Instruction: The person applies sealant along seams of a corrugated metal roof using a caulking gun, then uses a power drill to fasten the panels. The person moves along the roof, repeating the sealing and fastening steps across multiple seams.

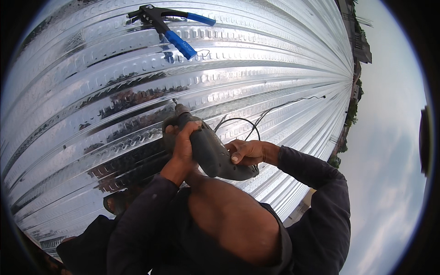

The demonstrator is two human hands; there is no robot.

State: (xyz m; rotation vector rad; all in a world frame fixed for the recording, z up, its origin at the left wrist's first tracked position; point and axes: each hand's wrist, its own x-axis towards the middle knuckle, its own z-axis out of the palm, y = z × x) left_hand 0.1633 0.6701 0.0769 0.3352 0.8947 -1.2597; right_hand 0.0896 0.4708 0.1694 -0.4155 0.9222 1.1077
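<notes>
A dark power drill (208, 149) lies between my hands, its chuck (181, 110) pointing away from me toward the ribbed metal sheet. A thin bit (174, 101) sticks out of the chuck; its tip is at or just above the sheet, I cannot tell which. My left hand (183, 140) is closed around the front of the drill body, behind the chuck. On the handle side at the rear, my right hand (247, 152) grips the drill, its thumb showing and some fingers hidden. A black cord (250, 123) loops out beside the right hand onto the sheet.
Shiny corrugated metal sheeting (275, 59) spreads under everything. A hand riveter (172, 34) with blue grips lies on it ahead of the drill. My bare knee (233, 220) rises close below the drill. Buildings and trees (355, 101) line the sheeting's far right edge, with sky beyond.
</notes>
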